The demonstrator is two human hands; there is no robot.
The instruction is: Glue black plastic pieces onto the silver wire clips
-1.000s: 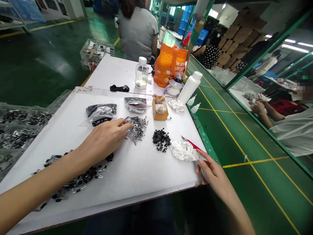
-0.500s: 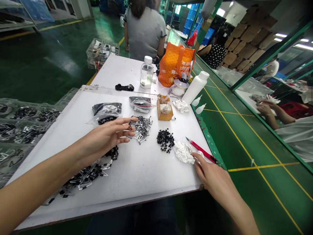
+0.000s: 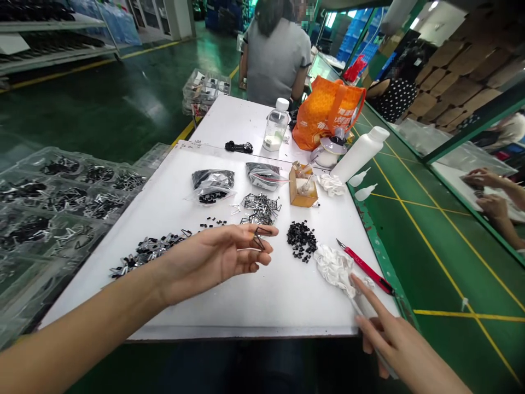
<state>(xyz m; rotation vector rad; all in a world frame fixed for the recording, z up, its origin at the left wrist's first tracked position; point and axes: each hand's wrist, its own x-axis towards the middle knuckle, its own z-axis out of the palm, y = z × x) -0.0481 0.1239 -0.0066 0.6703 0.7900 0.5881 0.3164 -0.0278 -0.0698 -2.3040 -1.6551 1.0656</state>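
Floor: glossy green paint (image 3: 102, 109) ruled with yellow lines, with cardboard cartons (image 3: 463, 71) stacked at 1 o'clock.

Co-worker: a seated person in a grey T-shirt (image 3: 274, 65) at 12 o'clock, back turned.

Worktable: a smooth white top (image 3: 246, 312) with a chipped green edge at 3 o'clock.

Trays: clear plastic trays (image 3: 61, 202) at 10 o'clock, their compartments filled with black-and-silver parts.

Far end: an orange woven bag (image 3: 328, 112), a white plastic bottle (image 3: 361, 154) lying tilted, and a clear bottle (image 3: 275, 126) standing upright.

Parts on the table: a tangled heap of bent metal pieces (image 3: 260, 209) at 12 o'clock, just beyond the left hand, and a pile of small black blocks (image 3: 301, 239) at 1 o'clock.

Cloth: a crumpled white rag (image 3: 334, 269), just beside a red craft knife (image 3: 365, 272).

Left hand (image 3: 213, 262): fingers curled, pinching a thin bent metal piece (image 3: 258, 239) at the fingertips.

Right hand (image 3: 394, 342): lower fingers clenched around a slim white tube (image 3: 371, 334), forefinger extended, its tip touching the rag.
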